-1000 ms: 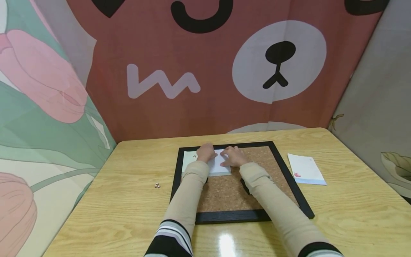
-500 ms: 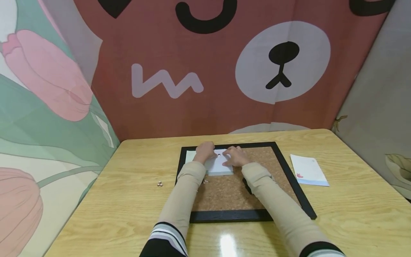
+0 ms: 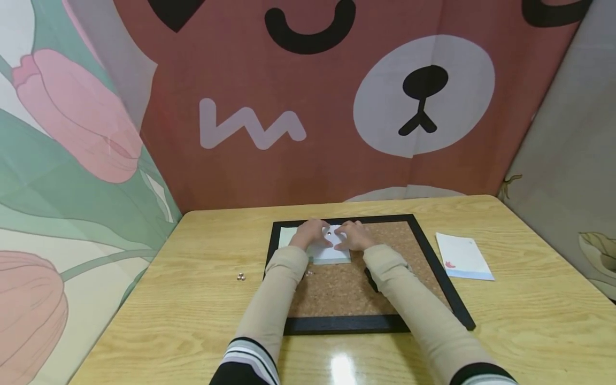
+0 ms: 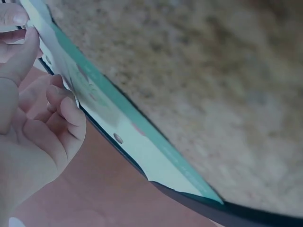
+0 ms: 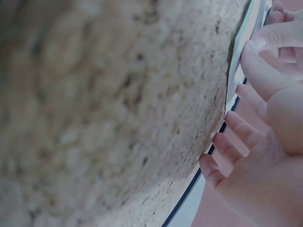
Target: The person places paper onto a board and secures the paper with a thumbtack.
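A black-framed corkboard point(image 3: 346, 294) lies on the table. On its upper left are a pale green note sheet point(image 3: 287, 235) and, overlapping or beside it, a white note sheet point(image 3: 337, 256). A small metal thumbtack point(image 3: 329, 233) sits near the white sheet's top edge, between my hands. My left hand point(image 3: 308, 233) rests at that sheet's left part, its thumb extended onto the paper and its other fingers loosely bent. My right hand point(image 3: 356, 236) touches the right edge with thumb and spread fingers. In the left wrist view, another thumbtack point(image 4: 118, 137) is in the pale green sheet.
Several loose thumbtacks point(image 3: 241, 276) lie on the table point(image 3: 207, 305) left of the board. Small shiny bits point(image 3: 309, 272) are on the cork below the sheets. Another note sheet point(image 3: 464, 258) lies right of the board. A printed cloth point(image 3: 327, 176) hangs behind the table.
My left hand has drawn away from the thumbtack, leaving it uncovered, and its thumb now reaches lower over the white sheet. My right hand stays nearly in place. The view has shifted slightly.
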### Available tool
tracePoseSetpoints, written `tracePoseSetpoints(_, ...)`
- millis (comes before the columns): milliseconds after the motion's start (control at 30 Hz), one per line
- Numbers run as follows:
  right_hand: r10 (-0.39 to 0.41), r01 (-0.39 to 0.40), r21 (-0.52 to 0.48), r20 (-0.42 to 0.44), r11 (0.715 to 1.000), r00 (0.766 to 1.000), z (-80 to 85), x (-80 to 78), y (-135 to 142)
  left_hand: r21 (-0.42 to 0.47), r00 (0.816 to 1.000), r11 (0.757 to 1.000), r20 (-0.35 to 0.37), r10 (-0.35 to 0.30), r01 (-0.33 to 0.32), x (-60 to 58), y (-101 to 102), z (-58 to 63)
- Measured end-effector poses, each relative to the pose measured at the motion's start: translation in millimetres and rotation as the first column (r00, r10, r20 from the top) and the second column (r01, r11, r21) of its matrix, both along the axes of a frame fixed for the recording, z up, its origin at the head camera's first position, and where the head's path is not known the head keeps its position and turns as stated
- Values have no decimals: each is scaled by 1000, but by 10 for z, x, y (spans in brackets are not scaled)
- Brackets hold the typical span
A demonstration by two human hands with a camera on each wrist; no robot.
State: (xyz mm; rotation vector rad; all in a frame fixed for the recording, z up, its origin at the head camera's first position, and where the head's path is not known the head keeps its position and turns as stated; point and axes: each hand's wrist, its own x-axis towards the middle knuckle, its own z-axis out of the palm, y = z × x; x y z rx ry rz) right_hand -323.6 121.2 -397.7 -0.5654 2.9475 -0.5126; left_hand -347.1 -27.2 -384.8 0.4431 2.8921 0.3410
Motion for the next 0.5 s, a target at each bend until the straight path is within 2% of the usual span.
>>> tracePoseSetpoints(500,-1,1,-13,-2,1000,1000,13,7,-2,36,1000,999,28,9,-10,22,-44,-29)
